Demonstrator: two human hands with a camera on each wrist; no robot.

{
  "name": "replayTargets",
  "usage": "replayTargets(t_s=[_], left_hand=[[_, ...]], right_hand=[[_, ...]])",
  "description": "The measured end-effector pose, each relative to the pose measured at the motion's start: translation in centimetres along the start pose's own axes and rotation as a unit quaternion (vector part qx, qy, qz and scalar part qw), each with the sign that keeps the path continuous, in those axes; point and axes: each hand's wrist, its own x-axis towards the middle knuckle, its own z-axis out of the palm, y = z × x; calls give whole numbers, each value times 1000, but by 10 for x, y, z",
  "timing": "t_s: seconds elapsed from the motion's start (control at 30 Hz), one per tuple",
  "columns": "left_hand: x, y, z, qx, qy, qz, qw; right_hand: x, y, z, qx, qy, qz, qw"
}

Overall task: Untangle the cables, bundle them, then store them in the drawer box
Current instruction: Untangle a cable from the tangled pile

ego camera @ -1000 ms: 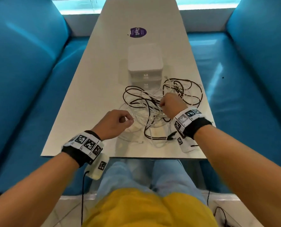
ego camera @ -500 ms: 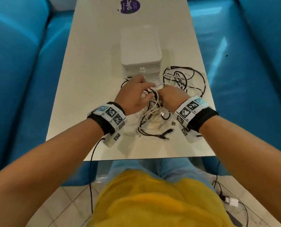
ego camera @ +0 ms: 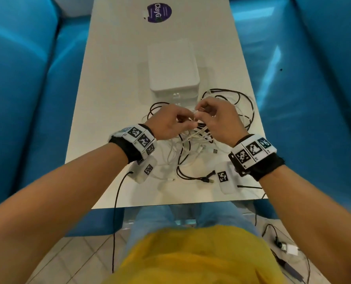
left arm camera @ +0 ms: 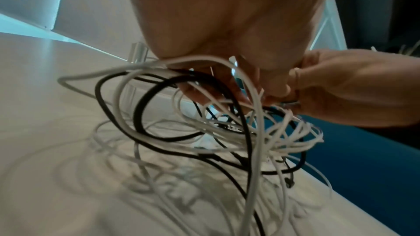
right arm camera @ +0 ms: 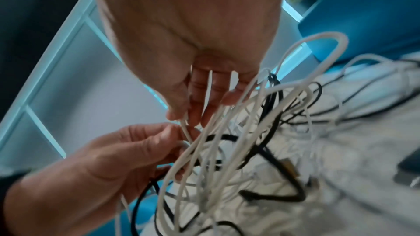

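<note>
Cables (ego camera: 193, 140): black-white tangle just in front of drawer box (ego camera: 173, 68), upper loops lifted, rest trailing down from grip; left hand (ego camera: 168, 121) and right hand (ego camera: 221, 121) both pinching white strands, fingertips nearly meeting, equally near

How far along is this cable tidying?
Nothing is finished: the black and white cables are one tangle on the table. In hand: the left hand and right hand pinch white strands, lifting them to separate. Left: untangling, bundling, and storing in the white drawer box, which looks closed.
</note>
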Motion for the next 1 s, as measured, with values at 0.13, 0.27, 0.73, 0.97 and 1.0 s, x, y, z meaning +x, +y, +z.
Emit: replayTargets(t_s=[0.13,0.27,0.73,0.97,1.0], left_hand=[[-6,-4,8,4,72,-9,997],[-17,3,3,-82,144,-2,986],[-62,19,-36,-371,380,-79,844],[-65,29,-22,-247,308,11,919],[-65,29,-21,-259,308,22,915]], right_hand=[[-8,5,10,97,-8,-1,995],[-13,21,16,-11,-101,35,994],[-1,-34,-9,-145,-64,-45,986],[-8,-62,31,-186,-66,-113,974],[-7,-60,34,-169,-50,-106,979]])
